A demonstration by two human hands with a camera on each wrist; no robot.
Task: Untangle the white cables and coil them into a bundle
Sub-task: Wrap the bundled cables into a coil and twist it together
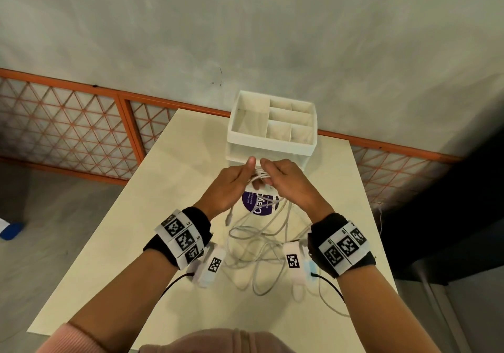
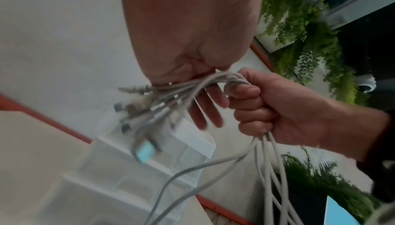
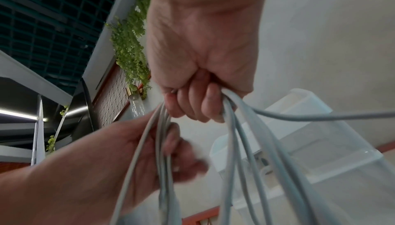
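Observation:
Several white cables (image 1: 259, 234) hang in loose loops from my two hands down to the beige table (image 1: 131, 243). My left hand (image 1: 231, 189) and right hand (image 1: 289, 186) are raised side by side above the table, just in front of the organizer. The right hand (image 2: 278, 110) grips a bunch of cables (image 2: 267, 161) in a fist, its fingers (image 3: 192, 108) curled round the cables (image 3: 235, 144). Beside it the left hand (image 3: 128, 152) pinches the same bunch close to the plug ends (image 2: 149, 107), which stick out past it. One plug (image 1: 228, 217) dangles below the left hand.
A white divided organizer box (image 1: 272, 145) stands at the table's far edge, right behind the hands. A purple round sticker (image 1: 259, 208) lies on the table beneath them. An orange lattice railing (image 1: 81, 123) runs behind the table. A blue object (image 1: 11, 230) lies on the floor at left.

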